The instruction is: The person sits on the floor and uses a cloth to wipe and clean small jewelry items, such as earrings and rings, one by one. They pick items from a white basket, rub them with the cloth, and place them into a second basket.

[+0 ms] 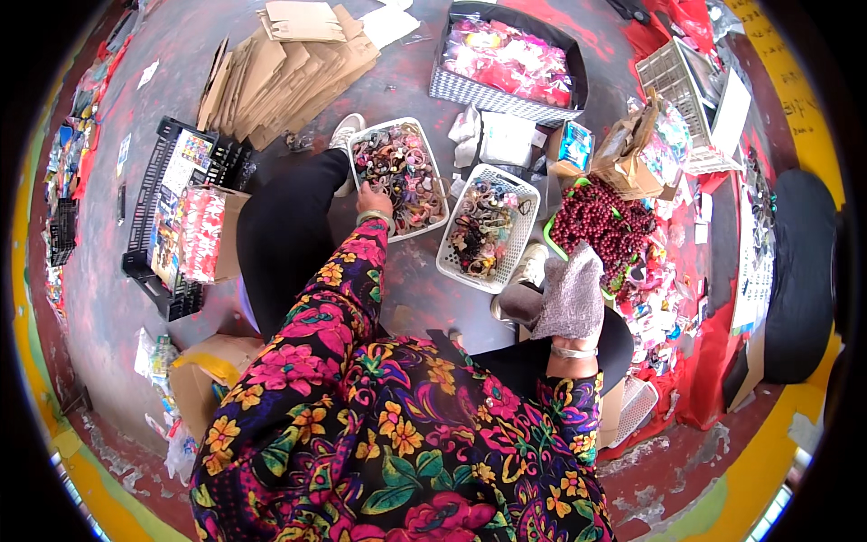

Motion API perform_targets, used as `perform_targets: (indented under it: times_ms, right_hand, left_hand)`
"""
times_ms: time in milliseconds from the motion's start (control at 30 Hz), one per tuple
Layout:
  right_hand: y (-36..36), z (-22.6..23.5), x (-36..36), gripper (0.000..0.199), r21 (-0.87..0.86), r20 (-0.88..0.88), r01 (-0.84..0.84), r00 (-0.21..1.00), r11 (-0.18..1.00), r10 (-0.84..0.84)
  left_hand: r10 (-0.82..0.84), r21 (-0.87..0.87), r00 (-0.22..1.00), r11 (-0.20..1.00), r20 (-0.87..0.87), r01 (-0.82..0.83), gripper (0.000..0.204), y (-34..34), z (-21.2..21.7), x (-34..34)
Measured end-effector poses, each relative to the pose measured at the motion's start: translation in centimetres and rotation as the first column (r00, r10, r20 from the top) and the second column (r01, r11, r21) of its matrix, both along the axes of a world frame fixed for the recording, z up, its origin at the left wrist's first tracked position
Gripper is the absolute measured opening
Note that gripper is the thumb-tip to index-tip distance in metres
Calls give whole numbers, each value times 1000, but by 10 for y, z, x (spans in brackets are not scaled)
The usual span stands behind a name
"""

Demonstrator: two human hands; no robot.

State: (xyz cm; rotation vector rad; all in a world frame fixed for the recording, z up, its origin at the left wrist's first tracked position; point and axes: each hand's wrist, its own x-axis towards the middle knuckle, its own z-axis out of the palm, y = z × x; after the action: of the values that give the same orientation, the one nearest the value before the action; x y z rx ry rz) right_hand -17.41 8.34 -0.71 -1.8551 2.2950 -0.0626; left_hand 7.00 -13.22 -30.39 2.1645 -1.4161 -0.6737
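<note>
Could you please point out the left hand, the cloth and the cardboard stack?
Left hand (pixel 375 200): head view, on its back.
Cloth (pixel 571 296): head view, on its middle.
Cardboard stack (pixel 278 79): head view, on its sheets.

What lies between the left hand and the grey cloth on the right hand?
The head view shows part of the fuller basket, the emptier basket and a shoe between the left hand and the grey cloth.

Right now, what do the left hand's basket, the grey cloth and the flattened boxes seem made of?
Basket: probably plastic, smooth white rim. Grey cloth: nubby, matt textile, perhaps terry, draping softly. Flattened boxes: likely matt cardboard, brown with stiff flat panels.
</note>
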Motion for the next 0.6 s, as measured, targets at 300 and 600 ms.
perform_targets:
  times_ms: [300, 600]
  right_hand:
    - [-20, 16, 10, 43, -18, -250, -103, 964, 995, 95]
    - [-7, 0, 11, 36, -207, 802, 431, 589, 878, -100]
  left_hand:
    - [-330, 278, 919, 923, 218, 265, 42, 8, 7, -19]
    - [-113, 238, 993, 966, 36, 101, 21, -6, 22, -13]
